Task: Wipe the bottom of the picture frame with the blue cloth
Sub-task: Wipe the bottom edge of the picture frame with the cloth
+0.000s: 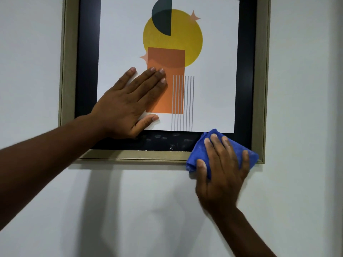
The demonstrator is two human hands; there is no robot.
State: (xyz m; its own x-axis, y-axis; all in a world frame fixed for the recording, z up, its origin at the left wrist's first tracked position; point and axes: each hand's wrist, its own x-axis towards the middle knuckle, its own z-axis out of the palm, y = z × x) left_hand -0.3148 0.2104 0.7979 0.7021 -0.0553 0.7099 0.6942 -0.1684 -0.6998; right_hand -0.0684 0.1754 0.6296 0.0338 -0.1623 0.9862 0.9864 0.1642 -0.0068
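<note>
Nearest, the right hand [222, 164] presses the bunched blue cloth [199, 154] with spread fingers against the lower right corner of the picture frame [130, 155], which hangs on the wall [167, 201]; the cloth overlaps the gold bottom rail and the dark mat. Further in, the left hand [128, 104] lies flat and open on the glass, holding nothing, steadying the frame. The wipe looks underway. Smudges [167, 138] show on the dark band leftward, so the next stroke likely calls for sliding the cloth left along the bottom.
</note>
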